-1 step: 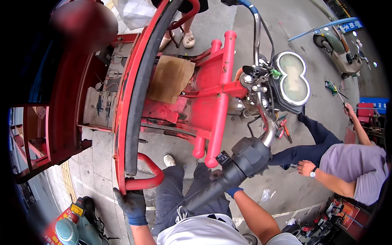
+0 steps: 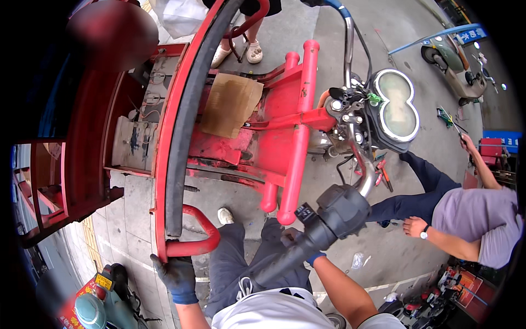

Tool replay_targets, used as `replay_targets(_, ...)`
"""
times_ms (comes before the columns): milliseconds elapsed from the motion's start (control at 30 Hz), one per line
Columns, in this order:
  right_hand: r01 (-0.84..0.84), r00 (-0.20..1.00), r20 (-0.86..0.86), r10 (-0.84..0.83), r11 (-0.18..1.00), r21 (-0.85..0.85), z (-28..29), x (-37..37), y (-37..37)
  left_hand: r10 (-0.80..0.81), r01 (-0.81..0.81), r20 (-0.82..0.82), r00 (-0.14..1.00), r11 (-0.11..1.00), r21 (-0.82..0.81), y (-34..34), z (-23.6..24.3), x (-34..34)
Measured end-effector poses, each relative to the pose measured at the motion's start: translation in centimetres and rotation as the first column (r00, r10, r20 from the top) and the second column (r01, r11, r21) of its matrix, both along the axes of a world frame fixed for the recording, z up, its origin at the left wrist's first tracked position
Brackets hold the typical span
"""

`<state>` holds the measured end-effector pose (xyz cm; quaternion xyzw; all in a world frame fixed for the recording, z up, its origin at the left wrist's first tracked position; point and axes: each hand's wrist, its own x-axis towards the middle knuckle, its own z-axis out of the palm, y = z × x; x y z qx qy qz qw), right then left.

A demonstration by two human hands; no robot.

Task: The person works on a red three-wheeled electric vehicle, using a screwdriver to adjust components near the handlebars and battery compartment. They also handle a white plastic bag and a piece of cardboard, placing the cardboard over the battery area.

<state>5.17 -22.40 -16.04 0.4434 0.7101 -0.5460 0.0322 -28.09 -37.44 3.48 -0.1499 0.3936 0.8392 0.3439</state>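
My left hand point(image 2: 179, 277), in a dark glove with a blue cuff, is closed around the lower end of a red metal frame point(image 2: 161, 208) with a black padded edge. Beside it, a curved red tube point(image 2: 211, 230) juts out to the right. My right hand point(image 2: 289, 236), gloved too, is mostly hidden behind the black handlebar grip point(image 2: 282, 257); whether it holds anything cannot be seen. The chrome handlebar point(image 2: 366, 167) carries a black switch housing point(image 2: 344, 211) and a round double gauge point(image 2: 395, 107). Between my hands and the far side lies the vehicle's red front body point(image 2: 282, 109).
A piece of cardboard point(image 2: 233, 104) lies on the red floor panel. At the right, a person point(image 2: 466, 219) in a grey shirt holds a tool. Red-handled pliers point(image 2: 383, 172) lie on the ground. Another person's light clogs point(image 2: 253, 52) show at the top. Scooters point(image 2: 452, 68) are parked around.
The handlebar and its gauge sit slightly farther right in the picture. My left hand stays on the red frame, and my right hand remains behind the grip.
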Motion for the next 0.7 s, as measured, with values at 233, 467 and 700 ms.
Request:
replay_targets(233,-0.059,0.987,0.143,0.070,0.995,-0.077,4.3,-9.0,0.0,0.004,-0.003,-0.033,0.999,0.999,0.033,-0.6,2.3,-3.4)
replay_targets(467,-0.017,0.968,0.249,0.003,0.998,0.055,-1.9,-19.4,-2.1,-0.005,0.001,0.069,0.998,0.998,0.059,-2.4,4.2,-8.9)
replay_targets(700,0.224,0.950,0.208,-0.231,0.973,0.055,-16.8,-37.2,0.6,0.422,-0.382,0.526,0.738,0.905,-0.189,-1.8,7.7,-12.8)
